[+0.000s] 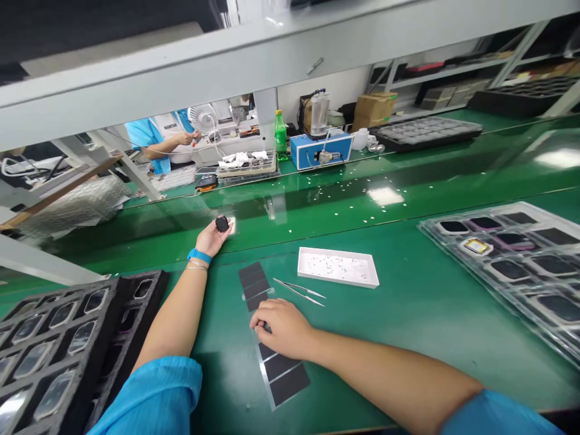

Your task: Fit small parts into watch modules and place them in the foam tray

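Note:
My left hand [214, 237], stretched out over the far part of the green bench, grips a small black rounded-square part [222, 223] resembling a watch face. My right hand [281, 327] lies over the middle of a strip of black rectangular adhesive pieces [290, 382]. Its fingers are curled, and what they pinch, if anything, is hidden. Metal tweezers [301, 291] lie just beyond that hand. Past them sits a shallow white box [338, 267] with tiny pieces scattered in it.
Black foam trays [63, 338] of glass-faced parts stand at left. A clear plastic tray [512, 260] with dark parts is at right. White scraps dot the bench's far strip. Behind are a green bottle [281, 138], a blue machine [321, 150] and another person [165, 142]. A shelf beam crosses overhead.

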